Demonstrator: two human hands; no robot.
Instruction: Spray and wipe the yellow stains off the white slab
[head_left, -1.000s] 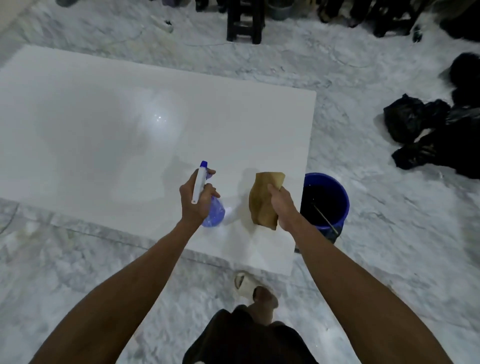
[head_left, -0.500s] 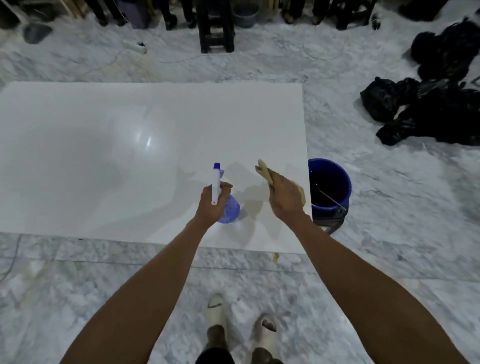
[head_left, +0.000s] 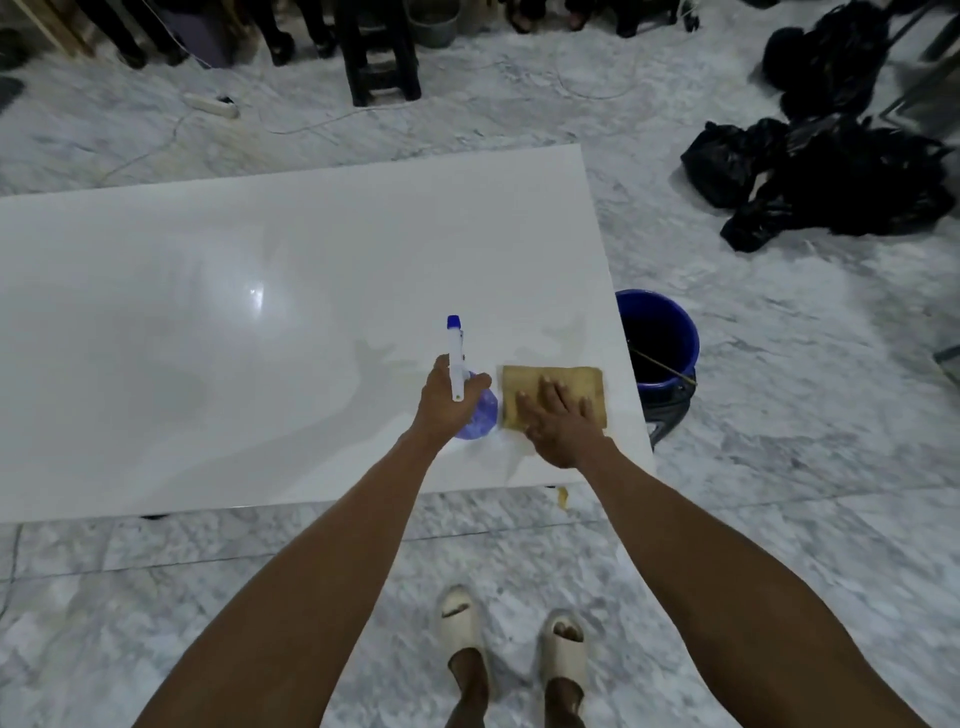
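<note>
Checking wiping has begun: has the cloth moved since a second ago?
Yes. The cloth has come down from the air onto the slab, spread flat under the right hand, nearer the blue bucket.

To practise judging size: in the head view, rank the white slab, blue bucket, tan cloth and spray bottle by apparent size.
1. white slab
2. blue bucket
3. tan cloth and spray bottle: both partly hidden by hands, too close to rank.

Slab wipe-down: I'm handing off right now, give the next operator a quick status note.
Left hand: gripping the spray bottle above the slab.
Right hand: flat on the cloth, pressing it onto the slab's near right corner.
Bucket: on the floor off the slab's right edge.
Done: cloth set down.
Left: faint yellowish smears show just beyond the cloth; wipe those.
</note>
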